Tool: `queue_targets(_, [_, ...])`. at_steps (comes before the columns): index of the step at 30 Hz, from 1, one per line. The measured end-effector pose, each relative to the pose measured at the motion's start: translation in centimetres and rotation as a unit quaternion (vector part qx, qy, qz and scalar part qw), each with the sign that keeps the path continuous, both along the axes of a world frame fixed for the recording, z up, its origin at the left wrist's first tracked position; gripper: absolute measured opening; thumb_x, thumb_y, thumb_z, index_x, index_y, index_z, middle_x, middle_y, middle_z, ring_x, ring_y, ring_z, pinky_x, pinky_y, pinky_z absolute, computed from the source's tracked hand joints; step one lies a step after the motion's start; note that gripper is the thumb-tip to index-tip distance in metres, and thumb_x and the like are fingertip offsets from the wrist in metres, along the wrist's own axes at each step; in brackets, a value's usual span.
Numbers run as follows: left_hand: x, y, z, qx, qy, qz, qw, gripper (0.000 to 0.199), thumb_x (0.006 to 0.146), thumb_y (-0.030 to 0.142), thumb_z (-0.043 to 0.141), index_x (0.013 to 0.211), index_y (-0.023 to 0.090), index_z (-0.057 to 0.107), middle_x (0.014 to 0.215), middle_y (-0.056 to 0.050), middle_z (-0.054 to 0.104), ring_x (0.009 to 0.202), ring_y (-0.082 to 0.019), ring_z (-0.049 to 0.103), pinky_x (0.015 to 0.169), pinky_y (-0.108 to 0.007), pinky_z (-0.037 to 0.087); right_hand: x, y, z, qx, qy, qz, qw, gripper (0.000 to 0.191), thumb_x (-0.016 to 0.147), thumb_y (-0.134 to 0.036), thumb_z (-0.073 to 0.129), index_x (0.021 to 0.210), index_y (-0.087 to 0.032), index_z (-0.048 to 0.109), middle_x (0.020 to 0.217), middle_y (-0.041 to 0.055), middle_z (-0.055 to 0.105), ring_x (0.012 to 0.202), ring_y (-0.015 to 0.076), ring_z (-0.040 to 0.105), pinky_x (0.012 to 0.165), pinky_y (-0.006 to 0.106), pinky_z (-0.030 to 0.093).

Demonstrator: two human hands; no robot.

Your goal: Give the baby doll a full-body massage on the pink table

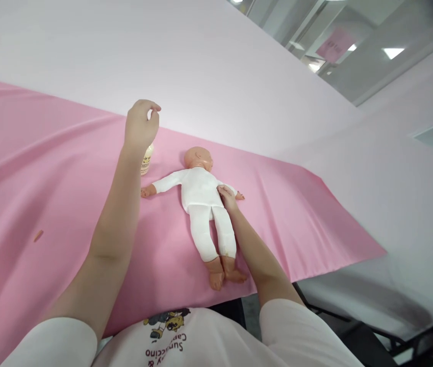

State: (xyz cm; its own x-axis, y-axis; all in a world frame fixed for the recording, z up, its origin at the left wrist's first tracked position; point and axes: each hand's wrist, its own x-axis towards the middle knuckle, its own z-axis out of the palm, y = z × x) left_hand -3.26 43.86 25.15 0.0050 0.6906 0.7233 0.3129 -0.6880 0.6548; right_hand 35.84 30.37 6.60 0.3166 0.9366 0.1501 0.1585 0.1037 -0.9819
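Observation:
A baby doll [200,186] lies on its back on the pink cloth, its head turned to the right. It has a white cloth body and bare plastic head, hands and feet. My right hand [227,197] is at the doll's side, between torso and arm, with bent fingers gripping the white fabric. My left hand [142,122] is raised beyond the doll's outstretched hand, its fingers loosely curved. A small gap shows between thumb and forefinger, with nothing visible in it. Partly hidden behind my left wrist stands a pale yellow bottle [146,162] with dark print.
The pink cloth [270,214] covers the table, with folds on both sides. A small brownish piece [38,235] lies on it at the left. White walls rise behind and to the right. Black chair parts [365,341] stand at the lower right.

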Motion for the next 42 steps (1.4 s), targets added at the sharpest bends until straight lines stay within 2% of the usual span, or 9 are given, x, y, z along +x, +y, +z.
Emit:
queue_targets(3, [-0.1,-1.4,1.6,-0.006,-0.008,-0.014,1.000,0.020,0.101,0.014,0.050,0.101,0.020,0.069,0.120,-0.006,0.070,0.120,-0.019,0.063,0.110,-0.035,0.046,-0.2,0.0,0.2,0.002,-0.005,-0.001,1.000,0.033,0.070,-0.051,0.073,0.076,-0.022,0.059,0.070,-0.0025,0.054,0.066,0.0148,0.047,0.063,0.028,0.038])
queue_targets(6, [-0.2,-2.4,2.7,-0.004,0.006,-0.027,1.000,0.023,0.107,0.023,0.044,0.110,0.022,0.067,0.130,-0.005,0.067,0.129,-0.019,0.059,0.114,-0.037,0.043,-0.5,-0.1,0.6,0.006,-0.012,0.005,1.000,0.031,0.071,-0.050,0.072,0.076,-0.022,0.059,0.073,-0.0022,0.055,0.069,0.0150,0.047,0.066,0.028,0.039])
queue_targets(11, [2.6,-2.7,2.0,0.034,0.018,-0.049,0.998,0.029,0.109,0.036,0.039,0.111,0.024,0.065,0.126,-0.004,0.067,0.124,-0.021,0.061,0.111,-0.040,0.045,-0.9,0.0,1.0,0.006,-0.030,0.028,0.999,0.028,0.072,-0.047,0.068,0.079,-0.022,0.059,0.077,-0.0020,0.054,0.073,0.0157,0.048,0.071,0.028,0.040])
queue_targets(14, [6.8,-3.1,-1.6,0.032,0.056,-0.066,0.996,0.030,0.106,0.034,0.036,0.114,0.023,0.063,0.124,-0.006,0.067,0.123,-0.022,0.061,0.112,-0.041,0.046,-1.0,0.1,1.1,0.005,-0.046,0.035,0.998,0.025,0.073,-0.046,0.066,0.081,-0.023,0.059,0.075,-0.0022,0.052,0.074,0.0169,0.047,0.072,0.029,0.039])
queue_targets(18, [11.9,-4.5,-9.5,-0.077,0.219,-0.112,0.966,0.037,0.099,0.035,0.037,0.122,0.015,0.059,0.129,-0.017,0.065,0.125,-0.029,0.060,0.113,-0.048,0.045,-1.2,0.4,1.0,0.011,-0.063,0.047,0.997,0.024,0.076,-0.047,0.061,0.080,-0.024,0.056,0.073,-0.0025,0.050,0.071,0.0173,0.045,0.071,0.030,0.039])
queue_targets(20, [12.9,-5.1,-12.7,-0.133,0.278,-0.109,0.945,0.046,0.098,0.037,0.035,0.132,0.013,0.055,0.137,-0.019,0.061,0.130,-0.032,0.057,0.118,-0.051,0.041,-1.3,0.6,0.9,0.013,-0.068,0.057,0.996,0.024,0.078,-0.047,0.057,0.081,-0.024,0.054,0.073,-0.0024,0.049,0.070,0.0177,0.045,0.071,0.031,0.039])
queue_targets(23, [12.6,-5.3,-14.8,-0.192,0.280,-0.095,0.936,0.053,0.098,0.047,0.035,0.138,0.017,0.052,0.136,-0.014,0.064,0.124,-0.032,0.061,0.113,-0.051,0.045,-1.3,0.9,0.7,0.018,-0.073,0.075,0.994,0.022,0.081,-0.046,0.052,0.082,-0.024,0.052,0.077,-0.0008,0.052,0.075,0.0189,0.049,0.075,0.032,0.041])
queue_targets(31, [11.9,-5.5,-14.4,-0.170,0.275,-0.012,0.946,0.057,0.096,0.050,0.030,0.133,0.016,0.057,0.136,-0.012,0.065,0.123,-0.026,0.060,0.115,-0.038,0.042,-1.9,1.4,0.8,0.035,-0.072,0.108,0.991,0.013,0.090,-0.036,0.048,0.083,-0.025,0.049,0.081,-0.0004,0.057,0.082,0.0197,0.054,0.085,0.033,0.043])
queue_targets(42, [11.8,-4.9,-14.3,-0.182,0.286,0.083,0.937,0.054,0.093,0.042,0.029,0.126,0.014,0.060,0.133,-0.013,0.066,0.123,-0.024,0.058,0.116,-0.038,0.041,-2.9,1.5,1.6,0.008,-0.079,0.104,0.991,0.011,0.093,-0.032,0.049,0.084,-0.026,0.047,0.082,-0.0002,0.055,0.085,0.0212,0.053,0.092,0.033,0.040])
